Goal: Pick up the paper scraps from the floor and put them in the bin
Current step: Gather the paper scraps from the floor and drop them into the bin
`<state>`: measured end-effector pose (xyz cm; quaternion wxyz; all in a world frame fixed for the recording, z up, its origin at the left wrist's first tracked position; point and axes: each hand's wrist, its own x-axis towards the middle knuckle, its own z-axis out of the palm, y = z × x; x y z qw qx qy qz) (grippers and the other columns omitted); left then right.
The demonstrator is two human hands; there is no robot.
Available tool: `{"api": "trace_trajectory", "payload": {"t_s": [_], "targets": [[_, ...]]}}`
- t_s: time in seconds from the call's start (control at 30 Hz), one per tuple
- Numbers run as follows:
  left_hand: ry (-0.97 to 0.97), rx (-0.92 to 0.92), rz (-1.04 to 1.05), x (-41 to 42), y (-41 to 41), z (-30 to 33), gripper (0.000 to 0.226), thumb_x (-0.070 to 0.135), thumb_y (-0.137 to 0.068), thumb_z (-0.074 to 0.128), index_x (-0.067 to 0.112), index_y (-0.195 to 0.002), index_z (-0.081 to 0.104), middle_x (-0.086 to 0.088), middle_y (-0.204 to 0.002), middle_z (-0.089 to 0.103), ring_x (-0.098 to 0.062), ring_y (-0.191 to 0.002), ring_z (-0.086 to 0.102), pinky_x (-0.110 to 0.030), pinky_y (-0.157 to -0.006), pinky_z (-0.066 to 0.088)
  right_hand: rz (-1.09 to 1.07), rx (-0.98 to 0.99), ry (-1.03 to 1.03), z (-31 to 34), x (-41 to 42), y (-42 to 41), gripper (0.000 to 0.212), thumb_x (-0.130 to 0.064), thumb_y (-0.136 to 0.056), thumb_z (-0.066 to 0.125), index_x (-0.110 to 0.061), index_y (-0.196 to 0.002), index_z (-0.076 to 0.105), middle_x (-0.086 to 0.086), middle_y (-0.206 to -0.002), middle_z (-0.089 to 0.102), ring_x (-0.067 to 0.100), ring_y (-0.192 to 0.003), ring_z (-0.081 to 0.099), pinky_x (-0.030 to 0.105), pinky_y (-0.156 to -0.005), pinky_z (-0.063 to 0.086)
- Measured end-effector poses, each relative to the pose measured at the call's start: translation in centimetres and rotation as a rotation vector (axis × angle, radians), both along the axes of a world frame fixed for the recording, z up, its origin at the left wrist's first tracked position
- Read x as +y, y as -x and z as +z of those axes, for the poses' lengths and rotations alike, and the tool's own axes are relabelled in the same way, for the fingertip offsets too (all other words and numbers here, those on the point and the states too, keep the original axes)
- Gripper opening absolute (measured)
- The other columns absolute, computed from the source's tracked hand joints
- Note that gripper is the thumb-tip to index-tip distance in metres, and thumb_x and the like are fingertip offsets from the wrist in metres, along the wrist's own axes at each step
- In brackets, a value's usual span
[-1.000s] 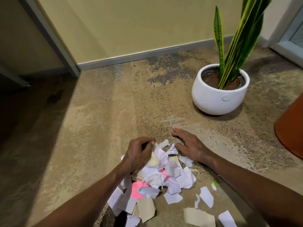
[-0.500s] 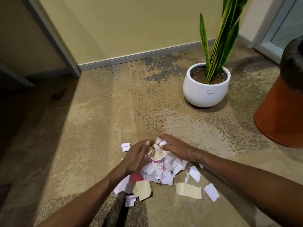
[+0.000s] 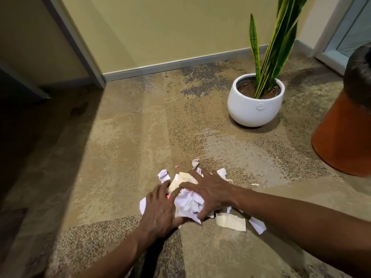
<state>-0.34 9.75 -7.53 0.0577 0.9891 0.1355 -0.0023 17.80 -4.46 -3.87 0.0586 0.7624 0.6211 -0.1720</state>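
Observation:
A heap of torn paper scraps (image 3: 187, 203), mostly white with some cream and pink, lies on the carpet in front of me. My left hand (image 3: 160, 209) curls round the heap's left side. My right hand (image 3: 208, 189) spreads over its top and right side, fingers bent into the paper. Loose scraps lie around: a cream piece (image 3: 230, 222), a white one (image 3: 258, 225), and small white bits (image 3: 163, 175) beyond the hands. The orange bin (image 3: 345, 135) with a black liner stands at the right edge.
A white pot (image 3: 255, 109) holding a tall green snake plant stands on the carpet beyond the heap, left of the bin. A yellow wall with a grey skirting runs across the back. A dark shadowed area lies to the left.
Both hands have closed in on the scraps and bunched them into a tighter heap. The view has shifted, bringing more of the bin into sight on the right.

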Motion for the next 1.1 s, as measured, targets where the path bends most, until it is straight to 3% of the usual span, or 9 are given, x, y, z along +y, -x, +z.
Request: {"api": "trace_trajectory", "payload": {"t_s": [0.1,0.2,0.3,0.4,0.47,0.57,0.73,0.8,1.1], "targets": [[-0.001,-0.131,0.035,-0.7,0.2,-0.2,0.057,0.050,-0.080,0.062,0.021,-0.130,0.056,-0.012,-0.128,0.051,-0.033,-0.108,0.055,-0.041,-0.081,0.051,0.018,-0.033,-0.111,-0.7,-0.6,0.1,0.092,-0.077,-0.068,0.057,-0.041,-0.147,0.027,0.013,-0.158,0.021,0.037,-0.135,0.029,0.052,-0.095,0.039],[0.053,-0.089,0.070,-1.2,0.1,0.2,0.047,0.028,-0.079,0.066,0.019,-0.125,0.057,-0.008,-0.119,0.055,-0.029,-0.095,0.057,-0.037,-0.068,0.053,-0.102,0.093,-0.278,-1.7,-0.7,0.5,0.056,-0.053,-0.078,0.059,-0.032,-0.129,0.047,0.013,-0.133,0.038,0.032,-0.116,0.042,0.038,-0.075,0.044],[0.103,-0.020,0.073,-0.6,-0.1,1.0,0.036,0.035,-0.086,0.054,0.026,-0.121,0.051,0.003,-0.102,0.050,-0.022,-0.086,0.055,-0.037,-0.064,0.049,-0.303,0.320,-0.348,-2.0,-0.6,0.9,0.034,-0.034,-0.078,0.068,-0.020,-0.107,0.056,0.003,-0.111,0.038,0.027,-0.101,0.050,0.037,-0.070,0.050],[0.406,-0.109,0.093,0.2,-1.1,1.9,0.031,0.047,-0.088,0.057,0.027,-0.113,0.056,0.007,-0.093,0.058,-0.015,-0.080,0.057,-0.029,-0.064,0.045,-0.474,0.579,-0.346,-1.2,0.0,0.5,0.016,-0.018,-0.077,0.074,-0.014,-0.079,0.058,0.000,-0.096,0.052,0.022,-0.082,0.057,0.032,-0.060,0.053],[0.474,-0.162,0.102,0.9,-1.9,2.5,0.025,0.048,-0.087,0.062,0.029,-0.103,0.060,0.013,-0.087,0.061,-0.008,-0.076,0.056,-0.017,-0.062,0.039,-0.582,0.690,-0.305,-0.5,0.1,-0.5,0.023,-0.011,-0.076,0.078,-0.022,-0.074,0.058,-0.002,-0.085,0.059,0.015,-0.066,0.060,0.024,-0.047,0.048],[0.519,-0.186,0.149,2.4,-2.9,3.5,0.022,0.048,-0.087,0.065,0.028,-0.095,0.063,0.012,-0.084,0.067,-0.005,-0.071,0.062,-0.022,-0.061,0.048,-0.683,0.728,-0.252,0.8,-0.8,-2.8,0.021,-0.006,-0.076,0.080,-0.019,-0.079,0.064,0.001,-0.077,0.067,0.012,-0.055,0.060,0.019,-0.041,0.043],[0.657,-0.251,0.241,3.6,-4.9,6.5,0.022,0.048,-0.084,0.069,0.027,-0.086,0.062,0.008,-0.077,0.071,-0.005,-0.063,0.067,-0.027,-0.050,0.053,-0.688,0.722,-0.337,4.2,-3.2,-5.7,0.031,-0.014,-0.068,0.084,-0.012,-0.063,0.054,0.000,-0.059,0.046,0.013,-0.052,0.038,0.022,-0.046,0.028],[0.698,-0.295,0.238,3.2,-6.5,8.3,0.019,0.042,-0.086,0.070,0.027,-0.080,0.061,0.008,-0.073,0.069,0.002,-0.059,0.064,-0.018,-0.045,0.045,-0.711,0.769,-0.372,5.7,-4.1,-6.0,0.035,-0.018,-0.063,0.082,-0.009,-0.061,0.048,0.000,-0.060,0.042,0.014,-0.055,0.036,0.025,-0.052,0.027],[1.116,-0.434,0.140,-1.0,-14.8,17.2,0.020,0.034,-0.094,0.063,0.016,-0.088,0.070,0.006,-0.059,0.064,-0.007,-0.042,0.052,-0.021,-0.039,0.037,-0.872,0.870,-0.558,13.0,-8.2,-8.4,0.047,-0.035,-0.054,0.078,0.002,-0.079,0.062,0.011,-0.071,0.055,0.016,-0.069,0.045,0.031,-0.066,0.033]]}}
